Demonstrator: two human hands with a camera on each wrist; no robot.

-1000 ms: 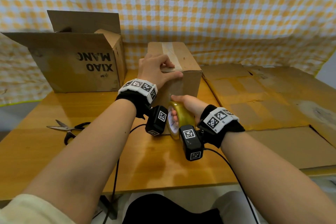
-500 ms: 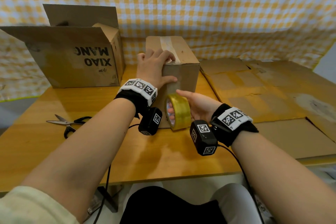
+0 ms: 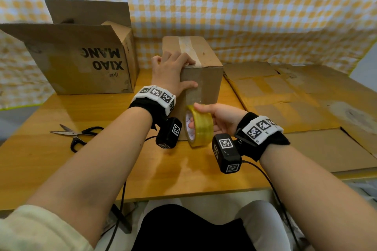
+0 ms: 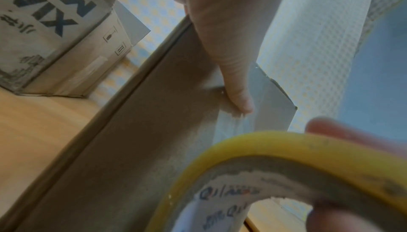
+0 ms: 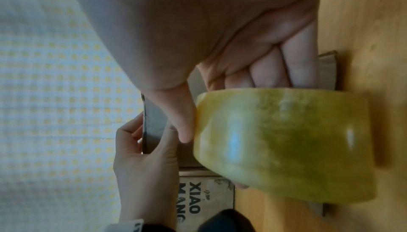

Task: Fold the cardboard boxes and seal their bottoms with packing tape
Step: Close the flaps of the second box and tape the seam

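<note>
Box (image 3: 201, 71) stands under the left hand (image 3: 170, 71), whose fingers and thumb pin its taped edge steady; just below, the right hand (image 3: 221, 117) grasps the tape roll (image 3: 199, 126), likely drawing tape down its front

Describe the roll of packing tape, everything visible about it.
The tape roll is glossy, translucent yellow, wound on a pale printed cardboard core. It stands on edge above the wooden table, close to the small box. The right hand grips it, fingers through the core, thumb on top. A clear strip runs up the box face.
</note>
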